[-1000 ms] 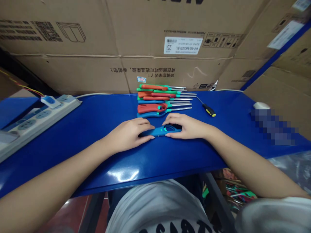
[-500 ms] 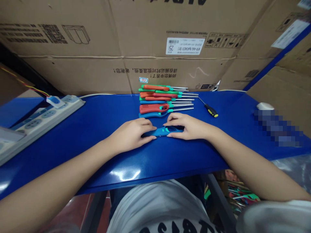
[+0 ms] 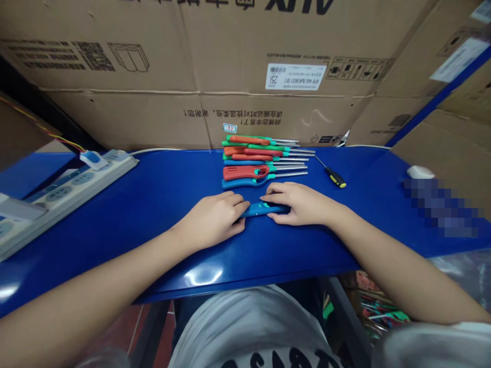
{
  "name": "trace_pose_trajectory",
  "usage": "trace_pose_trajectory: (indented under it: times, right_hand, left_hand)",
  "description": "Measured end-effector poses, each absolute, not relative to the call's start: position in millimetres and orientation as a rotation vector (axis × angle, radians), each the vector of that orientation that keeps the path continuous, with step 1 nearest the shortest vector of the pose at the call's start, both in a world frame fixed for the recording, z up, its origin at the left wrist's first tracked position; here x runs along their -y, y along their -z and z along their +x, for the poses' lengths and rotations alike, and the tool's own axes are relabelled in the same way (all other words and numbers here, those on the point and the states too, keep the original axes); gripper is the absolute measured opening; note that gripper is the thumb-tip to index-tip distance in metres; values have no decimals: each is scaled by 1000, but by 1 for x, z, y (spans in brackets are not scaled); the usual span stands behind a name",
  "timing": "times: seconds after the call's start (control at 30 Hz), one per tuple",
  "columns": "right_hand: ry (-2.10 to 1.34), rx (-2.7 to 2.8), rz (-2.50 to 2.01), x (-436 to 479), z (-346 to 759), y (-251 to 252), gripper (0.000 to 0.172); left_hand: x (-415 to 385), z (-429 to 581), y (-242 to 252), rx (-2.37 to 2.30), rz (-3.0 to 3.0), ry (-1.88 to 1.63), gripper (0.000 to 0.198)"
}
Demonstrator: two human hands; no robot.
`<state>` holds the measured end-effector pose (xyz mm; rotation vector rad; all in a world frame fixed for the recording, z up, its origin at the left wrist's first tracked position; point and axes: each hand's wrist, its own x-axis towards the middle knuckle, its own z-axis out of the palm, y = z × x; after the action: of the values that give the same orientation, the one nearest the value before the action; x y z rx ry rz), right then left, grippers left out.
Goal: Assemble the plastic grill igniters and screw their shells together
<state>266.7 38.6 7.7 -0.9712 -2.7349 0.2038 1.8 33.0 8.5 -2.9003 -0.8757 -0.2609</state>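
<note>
A blue lighter (image 3: 256, 209) with teal parts lies level between my hands, just above or on the blue table. My left hand (image 3: 219, 219) is closed round its left end. At the other end, my right hand (image 3: 297, 203) grips it with the thumb on the near side and fingers on the far side; the palm hides that tip. Beyond my hands lies a stack of several lighters in red, orange, green and blue, with metal rods pointing right; a red lighter (image 3: 241, 173) and another blue lighter (image 3: 240, 183) are nearest.
A screwdriver (image 3: 335, 177) rests right of the stack. On the left is a white power strip (image 3: 72, 193) with plugs. A cardboard sheet (image 3: 153, 115) stands behind the blue table (image 3: 184, 179). A white object (image 3: 421, 172) sits at the right.
My left fingers have curled further over the blue lighter's left end, and the lighter looks turned a little. The view has shifted slightly.
</note>
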Motion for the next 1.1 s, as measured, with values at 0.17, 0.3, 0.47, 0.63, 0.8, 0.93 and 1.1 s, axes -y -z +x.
trace_pose_trajectory:
  times: [0.17,0.3,0.47,0.63,0.8,0.93,1.1]
  right_hand:
    - [-221,2658,-860,-36,269,-10,24]
    - [-216,2615,-759,-35,270,-8,25]
    - [-204,2546,-804,-40,272,-6,23]
    - [-139,2505,-881,-44,278,-13,20]
    - [-65,2517,-969,-42,278,-17,21]
    - [62,2538,-1035,-40,275,-17,23]
    - [171,2501,-1072,-42,278,-16,26]
  left_hand:
    - [-43,-3,-3,865,-2976,476,29]
    - [-45,-4,-2,829,-3038,648,31]
    - [-46,-4,-4,834,-3041,707,29]
    - [-52,-7,-6,825,-2975,736,27]
    - [-52,-8,-8,781,-2913,750,29]
    - [-51,-7,-8,781,-2913,791,27]
    - [-50,-8,-11,799,-2880,900,37]
